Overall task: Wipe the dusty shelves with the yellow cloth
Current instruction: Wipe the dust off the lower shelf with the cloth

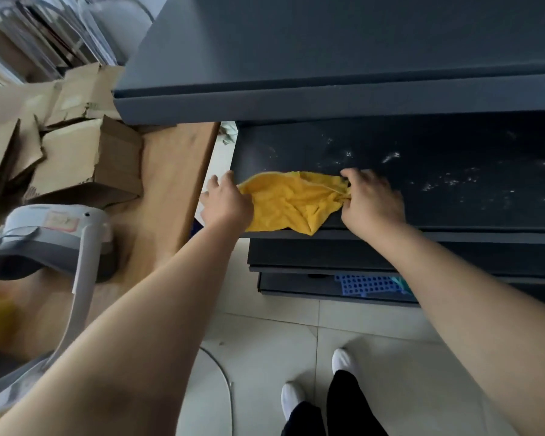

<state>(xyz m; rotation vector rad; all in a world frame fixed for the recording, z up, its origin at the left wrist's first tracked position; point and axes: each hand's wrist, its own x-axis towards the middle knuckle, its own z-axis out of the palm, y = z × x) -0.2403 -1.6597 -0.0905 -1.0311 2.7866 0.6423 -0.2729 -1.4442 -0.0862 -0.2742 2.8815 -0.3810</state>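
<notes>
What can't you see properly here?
Head view:
dusty shelf: right end cut off by the frame edge.
blue holed tray: mostly hidden by the shelf above and the right forearm.
white machine's label: too blurred to read.
yellow cloth: ends covered by the left hand and right hand.

A cluttered work corner over pale tiles.
A pale tiled floor (375, 335) with thin grout lines fills the bottom, and a white cable (225, 376) curves across it. On the left stands a light wooden surface (170, 171) carrying flattened and open cardboard boxes (73, 158) and a white-and-grey device (44, 234) with a label on top. Stacks of papers (44, 36) fill the upper-left corner. A dark grey shelf unit (328, 42) takes up the right side, with a blue perforated rack (364, 284) on a low tier. The light is soft and even.
</notes>
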